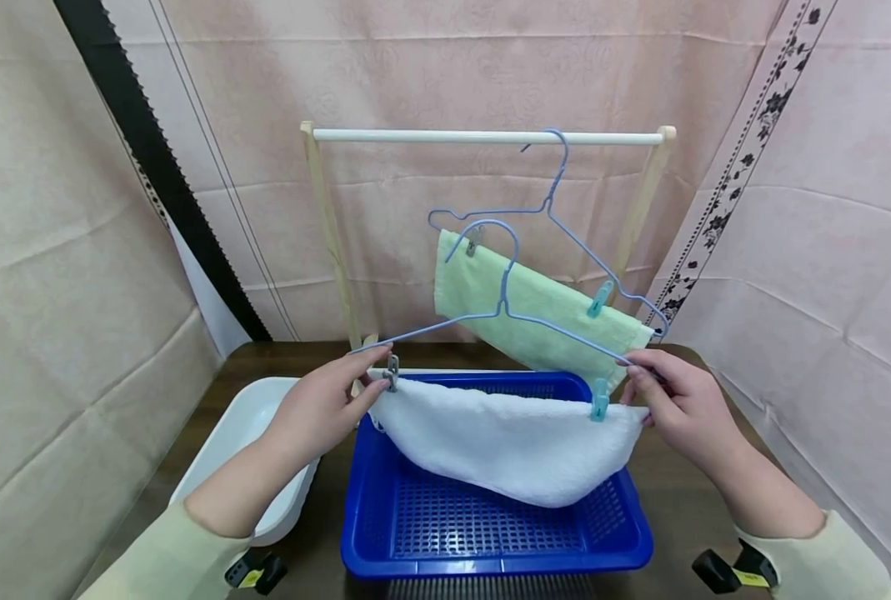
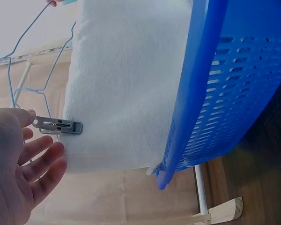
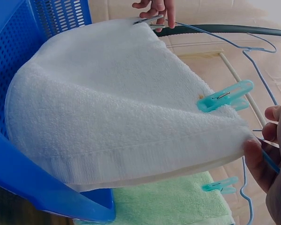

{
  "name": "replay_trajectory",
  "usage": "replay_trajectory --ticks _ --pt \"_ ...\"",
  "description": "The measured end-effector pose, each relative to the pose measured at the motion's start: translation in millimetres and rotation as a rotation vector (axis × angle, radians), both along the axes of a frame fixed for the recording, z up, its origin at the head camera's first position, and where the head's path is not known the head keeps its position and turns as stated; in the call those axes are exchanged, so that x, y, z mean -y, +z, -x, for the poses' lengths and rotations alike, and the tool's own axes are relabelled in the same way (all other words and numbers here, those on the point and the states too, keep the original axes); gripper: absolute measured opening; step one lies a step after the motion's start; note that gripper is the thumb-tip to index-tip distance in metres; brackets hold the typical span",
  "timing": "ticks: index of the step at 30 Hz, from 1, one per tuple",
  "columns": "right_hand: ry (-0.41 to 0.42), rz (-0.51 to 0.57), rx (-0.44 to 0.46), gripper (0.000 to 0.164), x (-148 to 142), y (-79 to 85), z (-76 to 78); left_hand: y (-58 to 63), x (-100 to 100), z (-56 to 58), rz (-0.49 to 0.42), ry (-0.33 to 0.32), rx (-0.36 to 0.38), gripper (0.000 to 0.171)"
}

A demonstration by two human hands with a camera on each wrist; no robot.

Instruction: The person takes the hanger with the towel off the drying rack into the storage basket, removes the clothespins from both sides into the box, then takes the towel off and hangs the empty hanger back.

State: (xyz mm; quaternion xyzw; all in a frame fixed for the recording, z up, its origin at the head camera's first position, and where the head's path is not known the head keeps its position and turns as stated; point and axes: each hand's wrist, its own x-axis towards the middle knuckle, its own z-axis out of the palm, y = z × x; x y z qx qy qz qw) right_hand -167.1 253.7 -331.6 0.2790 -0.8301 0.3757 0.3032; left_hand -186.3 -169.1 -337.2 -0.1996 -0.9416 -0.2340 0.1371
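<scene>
A blue wire hanger (image 1: 503, 308) is held out over the basket, its hook pointing up. From it hangs a white towel (image 1: 505, 437), fastened with a grey clothespin (image 2: 58, 125) on the left and a teal clothespin (image 3: 227, 96) on the right. My left hand (image 1: 332, 396) holds the hanger's left end, beside the grey clothespin; its lower fingers are loosely bent in the left wrist view. My right hand (image 1: 681, 400) pinches the hanger's right end near the towel's corner. The towel's lower edge droops into the blue basket (image 1: 498, 567).
Behind, a rack with a white rail (image 1: 430, 136) carries another blue hanger (image 1: 558, 187). A green towel (image 1: 520, 292) hangs slanted from that one by two clothespins. At the left on the wooden table (image 1: 332, 500) is a white tray (image 1: 227, 442). Curtains surround the table.
</scene>
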Motion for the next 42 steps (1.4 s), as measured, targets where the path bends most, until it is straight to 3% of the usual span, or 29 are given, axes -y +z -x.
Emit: replay_trajectory --ticks 22,31,42 --pt "0.023 0.021 -0.015 0.027 1.2 -1.2 2.1 -1.4 -1.0 -3.1 0.019 -0.012 -0.019 0.040" --pt "0.023 0.028 -0.008 0.028 1.3 -3.4 3.2 -4.4 0.5 -2.0 0.141 -0.060 -0.119 0.037" --pt "0.040 0.043 -0.023 0.027 0.9 -8.0 4.9 -5.2 1.1 -4.3 0.117 -0.077 -0.106 0.033"
